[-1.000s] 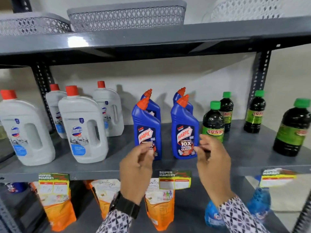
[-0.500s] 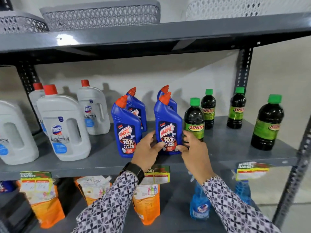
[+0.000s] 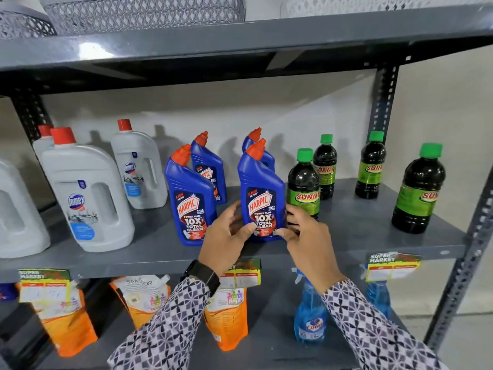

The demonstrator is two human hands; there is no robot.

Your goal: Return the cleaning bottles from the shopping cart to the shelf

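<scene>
A blue Harpic bottle [image 3: 260, 190] with an orange cap stands upright on the grey middle shelf [image 3: 346, 244]. My left hand [image 3: 226, 236] grips its lower left side and my right hand [image 3: 306, 236] its lower right side, fingertips on the label. A second blue Harpic bottle [image 3: 189, 198] stands just to the left, and two more [image 3: 209, 166] [image 3: 256, 142] stand behind. The shopping cart is out of sight.
White Domex jugs [image 3: 88, 193] fill the shelf's left part. Dark green-capped Sunny bottles [image 3: 304, 185] [image 3: 418, 190] stand to the right. The lower shelf holds orange pouches [image 3: 66, 316] and blue spray bottles [image 3: 309, 316]. Grey baskets [image 3: 144, 12] sit on the top shelf. An upright post [image 3: 384, 102] rises at the right.
Both hands reached forward from in front of the shelf edge and closed on the base of the right front Harpic bottle. The view shifted right and closer.
</scene>
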